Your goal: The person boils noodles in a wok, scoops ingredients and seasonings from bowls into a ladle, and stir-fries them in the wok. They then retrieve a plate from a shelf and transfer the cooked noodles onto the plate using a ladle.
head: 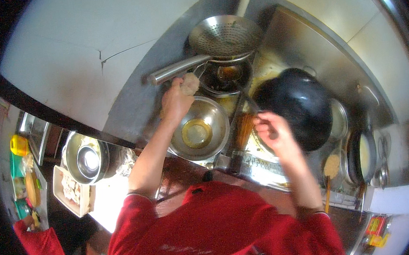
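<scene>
My left hand [178,102] grips a bunched pale cloth [189,84], beside a thin metal loop at the rim of a dark pot [210,81]. A perforated steel strainer [224,35] rests above that pot, its thick tubular handle [181,68] passing just beyond my left hand. Below the hand stands a wide steel bowl [198,108] with yellowish residue or liquid at its bottom. My right hand [274,129] is blurred, its fingers curled around the end of a dark thin handle [252,103] that slants towards the pot. A large black wok [295,110] lies right beside it.
A bundle of brown bristles [245,128], apparently a wok brush, stands between bowl and wok. Farther right are a wooden-handled tool [331,166] and another pan [357,156]. At left are a food tray [85,203], nested metal bowls [104,166] and another person's red sleeve [42,247].
</scene>
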Motion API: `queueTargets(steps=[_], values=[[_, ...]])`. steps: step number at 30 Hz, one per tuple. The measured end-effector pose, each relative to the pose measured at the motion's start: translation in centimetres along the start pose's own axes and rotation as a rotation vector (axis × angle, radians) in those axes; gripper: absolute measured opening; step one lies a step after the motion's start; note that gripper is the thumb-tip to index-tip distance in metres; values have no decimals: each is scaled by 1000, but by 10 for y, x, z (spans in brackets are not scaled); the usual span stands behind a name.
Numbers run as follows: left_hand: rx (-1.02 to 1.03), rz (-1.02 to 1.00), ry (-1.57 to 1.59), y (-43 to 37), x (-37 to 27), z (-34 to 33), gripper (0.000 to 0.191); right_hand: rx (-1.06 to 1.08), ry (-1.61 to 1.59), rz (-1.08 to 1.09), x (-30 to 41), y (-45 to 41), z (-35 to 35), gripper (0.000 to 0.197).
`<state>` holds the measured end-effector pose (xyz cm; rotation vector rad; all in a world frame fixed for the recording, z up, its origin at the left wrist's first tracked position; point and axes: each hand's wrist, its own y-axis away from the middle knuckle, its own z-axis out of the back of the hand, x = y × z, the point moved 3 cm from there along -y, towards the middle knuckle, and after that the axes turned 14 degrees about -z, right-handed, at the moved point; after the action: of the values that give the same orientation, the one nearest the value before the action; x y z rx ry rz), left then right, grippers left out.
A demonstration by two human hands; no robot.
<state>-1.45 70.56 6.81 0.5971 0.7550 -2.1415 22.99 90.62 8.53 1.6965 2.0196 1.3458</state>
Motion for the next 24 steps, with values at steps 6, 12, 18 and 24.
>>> queueTargets(steps=[6,12,18,24], values=[[52,51,48,3,1,-8,55,144,-118,49,-20,79,10,14],[63,86,12,13,1,-24,56,64,-119,170,-46,145,49,31],[134,88,28,45,23,-61,58,-270,-191,291,-67,192,92,34],[94,-99,-17,64,40,-96,63,-715,175,370,-76,194,136,41]])
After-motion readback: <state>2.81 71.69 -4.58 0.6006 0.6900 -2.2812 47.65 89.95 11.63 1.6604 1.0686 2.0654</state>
